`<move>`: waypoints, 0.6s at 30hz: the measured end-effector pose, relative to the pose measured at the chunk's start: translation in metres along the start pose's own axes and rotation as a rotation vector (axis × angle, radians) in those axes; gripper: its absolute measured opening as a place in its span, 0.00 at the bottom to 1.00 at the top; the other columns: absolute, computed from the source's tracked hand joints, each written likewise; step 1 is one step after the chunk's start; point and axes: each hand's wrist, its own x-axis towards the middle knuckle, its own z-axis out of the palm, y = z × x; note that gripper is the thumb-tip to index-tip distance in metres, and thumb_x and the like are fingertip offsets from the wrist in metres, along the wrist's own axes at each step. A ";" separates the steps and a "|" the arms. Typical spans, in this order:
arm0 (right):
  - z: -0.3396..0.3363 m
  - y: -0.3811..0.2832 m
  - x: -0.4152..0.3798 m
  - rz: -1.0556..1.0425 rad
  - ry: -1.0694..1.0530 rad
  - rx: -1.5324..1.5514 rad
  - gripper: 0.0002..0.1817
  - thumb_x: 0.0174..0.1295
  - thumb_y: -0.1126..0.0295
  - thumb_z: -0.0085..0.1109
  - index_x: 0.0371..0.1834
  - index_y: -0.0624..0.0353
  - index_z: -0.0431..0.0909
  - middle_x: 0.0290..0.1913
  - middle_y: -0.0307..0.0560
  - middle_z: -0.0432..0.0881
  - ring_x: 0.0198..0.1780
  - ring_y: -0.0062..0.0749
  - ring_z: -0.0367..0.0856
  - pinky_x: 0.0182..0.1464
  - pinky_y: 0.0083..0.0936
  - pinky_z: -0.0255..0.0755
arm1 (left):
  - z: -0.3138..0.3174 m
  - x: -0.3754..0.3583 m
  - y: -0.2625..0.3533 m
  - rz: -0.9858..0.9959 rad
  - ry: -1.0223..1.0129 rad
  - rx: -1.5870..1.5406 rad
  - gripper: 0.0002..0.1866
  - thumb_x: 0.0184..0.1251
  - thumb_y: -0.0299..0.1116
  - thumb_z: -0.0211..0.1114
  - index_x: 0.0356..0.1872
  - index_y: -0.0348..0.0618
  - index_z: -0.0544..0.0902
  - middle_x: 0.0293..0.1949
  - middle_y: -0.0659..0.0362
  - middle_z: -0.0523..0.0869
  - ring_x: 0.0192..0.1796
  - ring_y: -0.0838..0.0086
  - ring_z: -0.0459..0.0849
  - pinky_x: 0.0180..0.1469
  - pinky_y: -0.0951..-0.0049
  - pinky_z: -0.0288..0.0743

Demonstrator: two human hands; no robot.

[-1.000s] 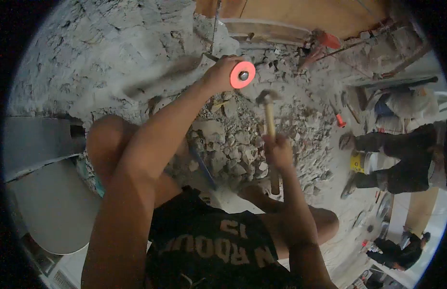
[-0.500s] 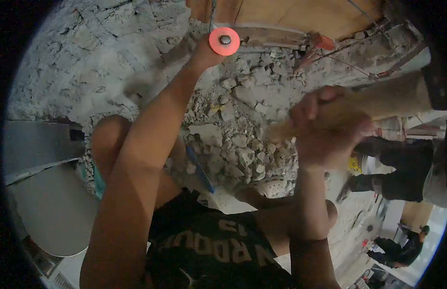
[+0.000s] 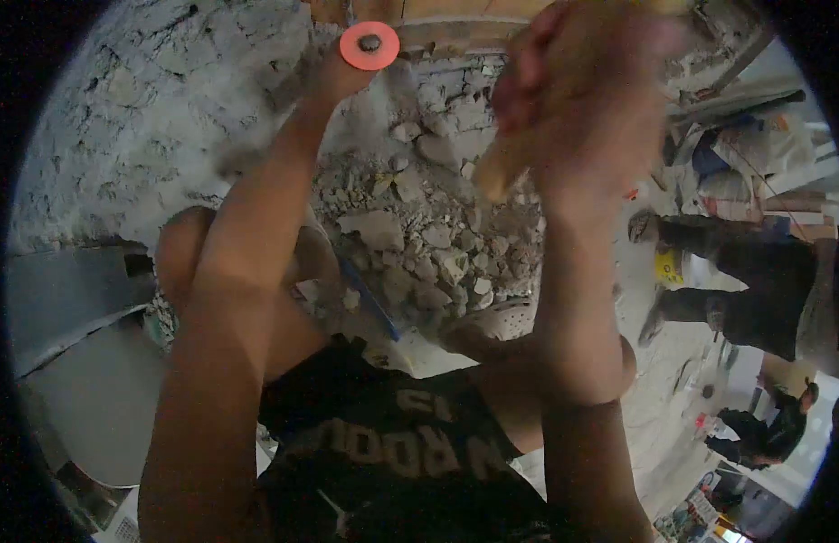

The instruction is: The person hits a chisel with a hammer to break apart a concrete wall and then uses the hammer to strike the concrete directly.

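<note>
My left hand [image 3: 345, 80] is closed round a chisel, just behind its round orange-pink guard [image 3: 354, 56]. The chisel's metal head [image 3: 370, 42] shows in the middle of the guard, and the fingers are mostly hidden. My right hand [image 3: 596, 127], blurred by motion, grips a thick wooden handle [image 3: 502, 174] whose butt end sticks out at its left. The tool's far end is out of view at the top. Broken rubble [image 3: 437, 240] lies between my arms, below a rough grey wall [image 3: 148, 118].
A blue rod [image 3: 369, 299] lies near my legs. On the right stand a person in dark trousers [image 3: 754, 281] and a yellow-labelled bucket [image 3: 677, 268]. Another person [image 3: 781, 421] bends at the lower right. A grey panel [image 3: 75, 285] is on the left.
My right hand and the wooden handle have risen toward the top of the view. My left hand with the chisel appears farther up and left, as the whole view has shifted.
</note>
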 end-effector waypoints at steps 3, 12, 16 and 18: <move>-0.003 -0.015 0.012 -0.016 -0.036 0.658 0.30 0.67 0.38 0.40 0.39 0.58 0.71 0.19 0.39 0.73 0.21 0.29 0.71 0.26 0.29 0.67 | -0.001 -0.002 0.011 -0.068 0.011 0.235 0.19 0.63 0.40 0.66 0.52 0.45 0.78 0.50 0.57 0.83 0.53 0.66 0.81 0.54 0.63 0.76; 0.000 0.112 -0.040 0.301 -0.043 -0.417 0.31 0.73 0.49 0.38 0.32 0.70 0.75 0.25 0.64 0.78 0.31 0.57 0.80 0.34 0.45 0.71 | 0.003 0.009 -0.016 0.277 0.157 -0.206 0.13 0.62 0.23 0.64 0.48 0.45 0.79 0.45 0.57 0.83 0.48 0.71 0.81 0.49 0.71 0.77; -0.007 0.001 -0.006 -0.119 0.119 0.012 0.23 0.71 0.49 0.46 0.31 0.59 0.73 0.19 0.36 0.73 0.17 0.22 0.69 0.20 0.21 0.65 | 0.001 0.005 -0.008 0.111 0.168 -0.056 0.12 0.62 0.22 0.64 0.47 0.44 0.79 0.45 0.57 0.83 0.47 0.71 0.81 0.48 0.72 0.77; -0.008 -0.024 0.009 0.053 0.129 0.569 0.16 0.72 0.59 0.43 0.37 0.61 0.73 0.19 0.42 0.71 0.16 0.25 0.69 0.18 0.25 0.62 | 0.002 0.004 -0.005 0.060 0.177 -0.022 0.12 0.62 0.22 0.63 0.46 0.44 0.79 0.44 0.57 0.83 0.47 0.72 0.81 0.48 0.72 0.77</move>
